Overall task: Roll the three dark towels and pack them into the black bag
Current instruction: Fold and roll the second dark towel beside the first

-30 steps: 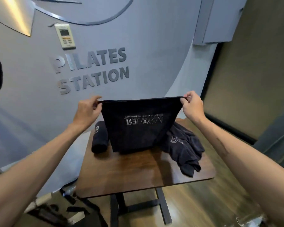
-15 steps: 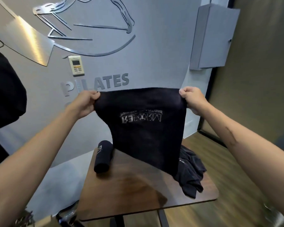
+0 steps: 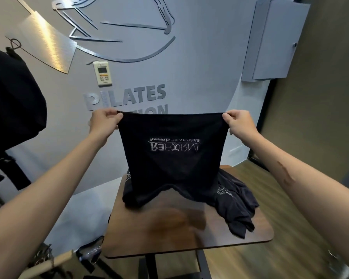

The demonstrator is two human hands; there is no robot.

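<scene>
I hold a dark towel (image 3: 172,158) with white lettering spread upright above the small wooden table (image 3: 179,234). My left hand (image 3: 104,122) pinches its top left corner and my right hand (image 3: 239,122) pinches its top right corner. The towel's lower edge drapes onto the table. A rolled dark towel (image 3: 128,190) lies behind it at the table's left, mostly hidden. A crumpled dark towel (image 3: 236,204) lies on the table's right side. A black bag-like shape (image 3: 10,101) hangs at the left edge of view.
A grey wall with metal lettering and a remote holder (image 3: 102,73) stands just behind the table. A grey wall cabinet (image 3: 274,39) hangs at upper right. Straps and gear (image 3: 48,260) lie on the floor at lower left. Wooden floor extends to the right.
The spread towel has come down from its lifted position, and its lower edge now rests on the table, covering most of the rolled towel. Both hands keep their pinch on the top corners.
</scene>
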